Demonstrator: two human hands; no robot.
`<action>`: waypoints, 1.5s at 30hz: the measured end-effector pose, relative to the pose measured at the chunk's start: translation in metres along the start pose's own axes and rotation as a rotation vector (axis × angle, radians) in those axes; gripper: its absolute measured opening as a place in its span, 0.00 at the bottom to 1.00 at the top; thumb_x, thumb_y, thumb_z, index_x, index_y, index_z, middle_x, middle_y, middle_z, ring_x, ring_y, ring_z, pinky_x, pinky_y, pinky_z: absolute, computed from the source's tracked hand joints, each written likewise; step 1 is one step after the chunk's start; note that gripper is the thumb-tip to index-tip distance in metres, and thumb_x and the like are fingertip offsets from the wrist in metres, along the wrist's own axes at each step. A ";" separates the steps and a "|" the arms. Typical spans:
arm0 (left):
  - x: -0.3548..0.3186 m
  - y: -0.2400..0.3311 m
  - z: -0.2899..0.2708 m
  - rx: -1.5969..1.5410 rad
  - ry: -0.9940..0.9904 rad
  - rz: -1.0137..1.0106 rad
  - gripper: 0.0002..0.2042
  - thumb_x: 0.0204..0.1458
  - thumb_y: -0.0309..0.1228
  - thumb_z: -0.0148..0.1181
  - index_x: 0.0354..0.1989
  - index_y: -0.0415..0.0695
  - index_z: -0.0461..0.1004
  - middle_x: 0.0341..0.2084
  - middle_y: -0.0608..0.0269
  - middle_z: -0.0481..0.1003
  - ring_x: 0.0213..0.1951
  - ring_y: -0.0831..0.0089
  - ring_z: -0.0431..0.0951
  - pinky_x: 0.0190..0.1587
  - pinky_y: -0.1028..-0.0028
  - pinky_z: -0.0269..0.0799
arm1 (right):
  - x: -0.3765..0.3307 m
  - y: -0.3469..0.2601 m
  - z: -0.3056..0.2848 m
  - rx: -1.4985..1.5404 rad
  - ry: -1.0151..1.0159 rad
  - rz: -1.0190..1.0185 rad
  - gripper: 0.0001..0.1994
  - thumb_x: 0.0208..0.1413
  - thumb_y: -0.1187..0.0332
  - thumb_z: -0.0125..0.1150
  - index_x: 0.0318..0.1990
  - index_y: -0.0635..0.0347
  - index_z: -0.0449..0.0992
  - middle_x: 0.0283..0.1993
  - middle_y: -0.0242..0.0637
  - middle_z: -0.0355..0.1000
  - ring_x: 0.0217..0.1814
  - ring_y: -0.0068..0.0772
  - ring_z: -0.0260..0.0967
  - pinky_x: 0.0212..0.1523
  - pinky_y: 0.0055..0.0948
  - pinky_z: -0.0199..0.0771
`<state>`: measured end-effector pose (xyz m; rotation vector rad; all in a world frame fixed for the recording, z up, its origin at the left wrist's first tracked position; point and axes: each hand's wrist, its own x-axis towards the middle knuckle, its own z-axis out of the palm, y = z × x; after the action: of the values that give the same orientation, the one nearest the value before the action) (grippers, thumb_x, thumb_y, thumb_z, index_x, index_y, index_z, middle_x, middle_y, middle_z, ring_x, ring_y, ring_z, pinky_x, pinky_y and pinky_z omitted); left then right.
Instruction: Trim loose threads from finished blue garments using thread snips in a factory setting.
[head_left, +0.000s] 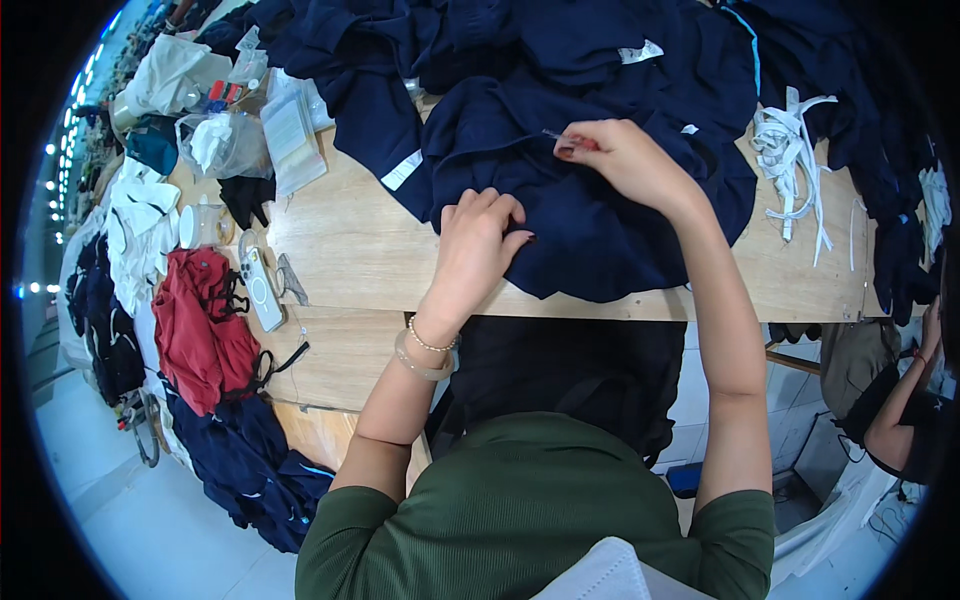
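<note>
A navy blue garment (pixel 590 245) lies bunched on the table in front of me, its front part hanging over the near edge. My left hand (pixel 478 240) rests on its left side with fingers curled into the cloth, closed on it. Over the garment's middle, my right hand (pixel 610 155) is closed in a pinch around a small thin tool (pixel 552 134), whose narrow tip points left. Fingers hide most of this tool, so its exact kind does not show. White labels (pixel 403 170) show on the navy cloth.
More navy garments (pixel 480 35) pile up at the back. White straps (pixel 790 150) lie at right. On the left are plastic bags (pixel 225 145), a phone (pixel 262 290), a red bag (pixel 200 330) and white cloth (pixel 140 220). Another person's arm (pixel 905 400) appears at far right.
</note>
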<state>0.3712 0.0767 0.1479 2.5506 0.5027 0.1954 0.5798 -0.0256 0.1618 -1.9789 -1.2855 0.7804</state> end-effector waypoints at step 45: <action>0.051 -0.006 0.059 -0.498 0.333 0.069 0.33 0.34 0.30 0.76 0.51 0.40 0.65 0.40 0.58 0.71 0.40 0.68 0.73 0.47 0.72 0.70 | -0.031 0.087 0.027 1.311 0.645 -0.086 0.07 0.64 0.70 0.50 0.34 0.61 0.69 0.26 0.30 0.63 0.25 0.20 0.59 0.28 0.21 0.60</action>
<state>0.4300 0.0736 0.0965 2.0533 0.4229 0.6876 0.5960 -0.0767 0.0816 -0.9200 -0.2554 0.5901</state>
